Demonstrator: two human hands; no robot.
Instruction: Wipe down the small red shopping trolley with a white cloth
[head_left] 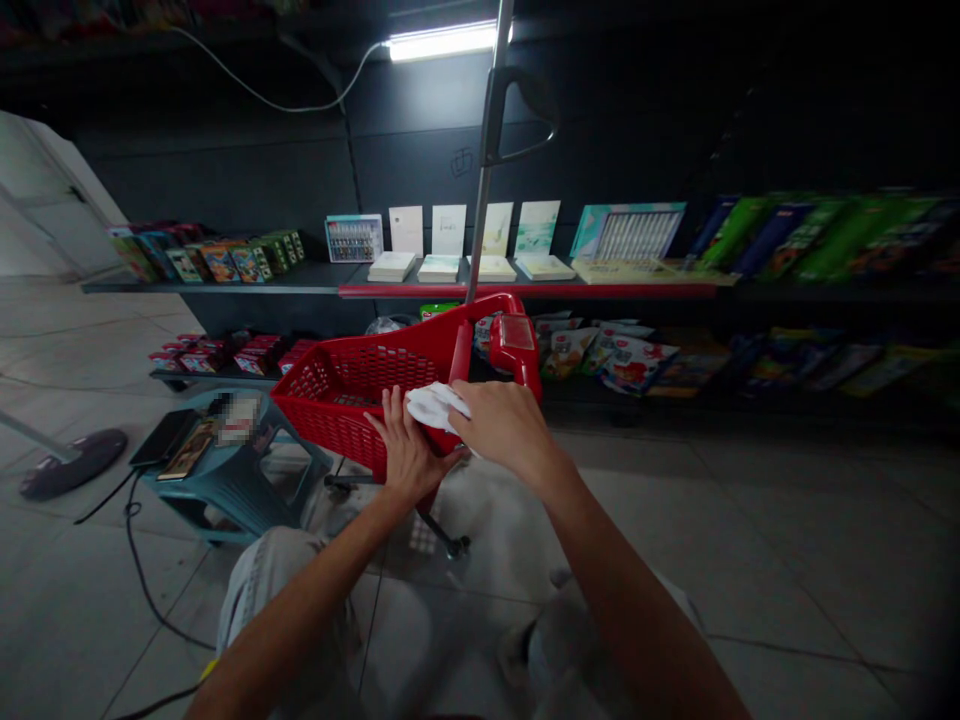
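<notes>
Left hand (pixel 405 450) open, fingers spread, flat against the side of a red plastic shopping cart (pixel 360 390), not clenched. Right hand (pixel 502 425) cupped palm-down over a bunched white cloth (pixel 437 407), pressing it onto the cart's top edge near the red handle grip (pixel 516 345). Can't tell if the right fingers are closed around the cloth. Cart is tilted, right in front of the person, basket end pointing left, with a metal pole (pixel 480 200) rising from it.

Left of the cart: teal plastic stool (pixel 240 490) holding a dark phone (pixel 163 437), a small patterned box (pixel 186 450) and a blurred label (pixel 238 418), unreadable. Further left, a round fan base (pixel 73 463). Black cable (pixel 142 590) on the tiled floor below the stool.

Behind the cart: dark shelves. Upper shelf has a boxed pen set (pixel 354 238) and pale cards (pixel 450 240); lower shelf has printed snack bags (pixel 607 360). No brand or text legible on any of it. Fluorescent tube (pixel 442 40) above.
</notes>
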